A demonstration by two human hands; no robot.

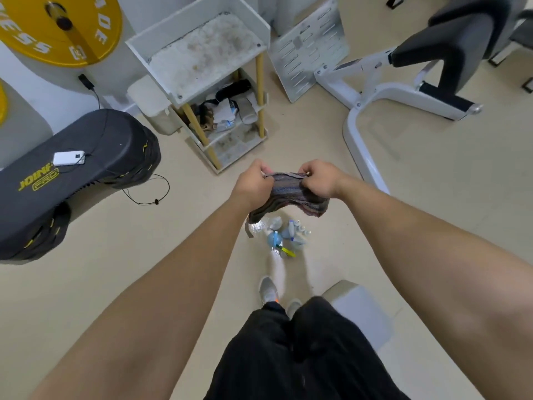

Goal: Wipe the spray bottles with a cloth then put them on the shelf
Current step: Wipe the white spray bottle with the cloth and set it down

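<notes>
Two hands on the cloth (288, 192) right now: left hand (253, 180) and right hand (320, 177) each pinch an end of its top edge. They're held close together out in front at about the same height, with the rest of the cloth sagging between and below them. The spray bottles (285, 235) sit in a little cluster on the floor (144, 255) just ahead of the person's shoes, none picked up yet, and I can't count them from up here. The shelf (251, 21) stands further off past the hands, and its top tray looks pretty dusty. So I'd say this is the get-the-cloth-ready bit. My advice: fold it into a flat pad rather than leaving it bunched, so there's a clean face to turn to for each bottle. Then shift it into one hand and free the other to grab a bottle by the body, not the trigger, or it might squirt. Wipe top to bottom, nozzle included. I'd probably give that top tray a swipe too before anything clean goes on it.
</notes>
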